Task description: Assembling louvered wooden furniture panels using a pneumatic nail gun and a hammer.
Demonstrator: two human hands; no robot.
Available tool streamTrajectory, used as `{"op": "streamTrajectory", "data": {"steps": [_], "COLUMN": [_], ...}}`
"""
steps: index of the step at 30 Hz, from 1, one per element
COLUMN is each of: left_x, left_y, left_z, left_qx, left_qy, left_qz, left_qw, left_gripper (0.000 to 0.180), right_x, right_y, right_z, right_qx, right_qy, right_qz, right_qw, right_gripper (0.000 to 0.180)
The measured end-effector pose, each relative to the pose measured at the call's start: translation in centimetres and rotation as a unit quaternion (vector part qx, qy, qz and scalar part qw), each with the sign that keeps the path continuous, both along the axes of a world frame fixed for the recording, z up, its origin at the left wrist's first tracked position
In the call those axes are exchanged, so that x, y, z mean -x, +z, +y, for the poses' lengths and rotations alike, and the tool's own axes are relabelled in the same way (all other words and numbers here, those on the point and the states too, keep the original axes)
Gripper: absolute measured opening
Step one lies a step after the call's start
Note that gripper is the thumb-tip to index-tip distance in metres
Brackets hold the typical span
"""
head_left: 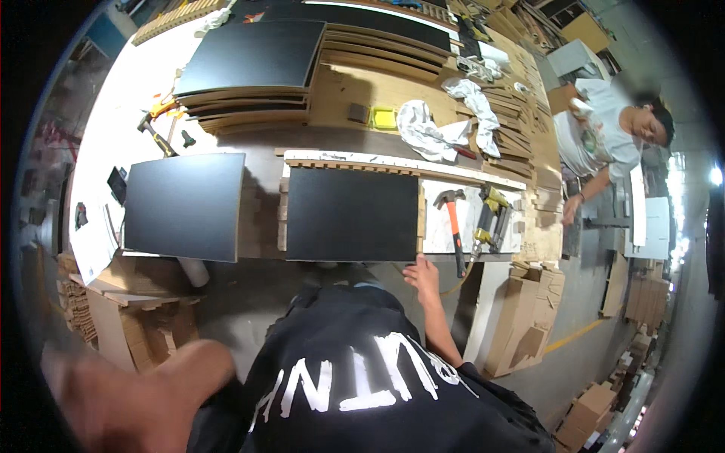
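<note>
A black rectangular panel (353,215) lies flat in a white-edged wooden jig (400,160) at the table's near edge. My right hand (423,276) is at the panel's near right corner, its fingers apart, with one fingertip against the wooden strip there. My left arm is bent up close at the lower left, and my left hand (83,377) is smeared by motion, so its fingers cannot be made out. Right of the panel lie a claw hammer (453,226) with an orange and black handle and a yellowish nail gun (491,215).
Another dark panel (183,208) lies to the left. Farther back stand stacked dark boards (253,60), a second hammer (157,136), a yellow container (384,118) and white cloths (423,132). A co-worker (604,136) is beyond the table's right end. Cardboard boxes (521,321) stand at right.
</note>
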State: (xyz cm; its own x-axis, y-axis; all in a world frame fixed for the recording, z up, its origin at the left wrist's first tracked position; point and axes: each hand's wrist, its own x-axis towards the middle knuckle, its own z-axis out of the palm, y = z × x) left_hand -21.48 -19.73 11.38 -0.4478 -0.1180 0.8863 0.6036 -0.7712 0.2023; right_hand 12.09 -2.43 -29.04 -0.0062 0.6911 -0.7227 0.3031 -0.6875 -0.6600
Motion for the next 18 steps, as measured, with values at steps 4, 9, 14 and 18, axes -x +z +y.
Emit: {"op": "streamTrajectory", "data": {"steps": [4,9,14,18], "left_x": [-0.1,-2.5,-2.0,-1.4], "left_y": [-17.4,-42.2,-41.3,-43.3], "left_z": [4.2,-1.3,1.1,-0.2], "left_qx": [0.657,0.786,0.686,0.712], "left_qy": [0.078,0.264,0.089,0.097], "left_qz": [-0.289,-0.313,-0.575,-0.556], "left_qw": [0.692,0.463,0.437,0.417], "left_gripper": [0.035,0.051,0.051,0.047], "right_x": [0.1,1.5,1.3,1.8], "right_y": [-0.7,-0.5,-1.0,-2.0], "right_z": [1.3,2.3,2.8,2.4], "right_qx": [0.038,0.022,0.005,-0.045], "right_qy": [-0.091,-0.089,-0.044,-0.031], "right_qz": [0.072,0.016,-0.046,-0.059], "right_qw": [0.993,0.996,0.998,0.997], "right_gripper": [0.049,0.054,0.061,0.068]}}
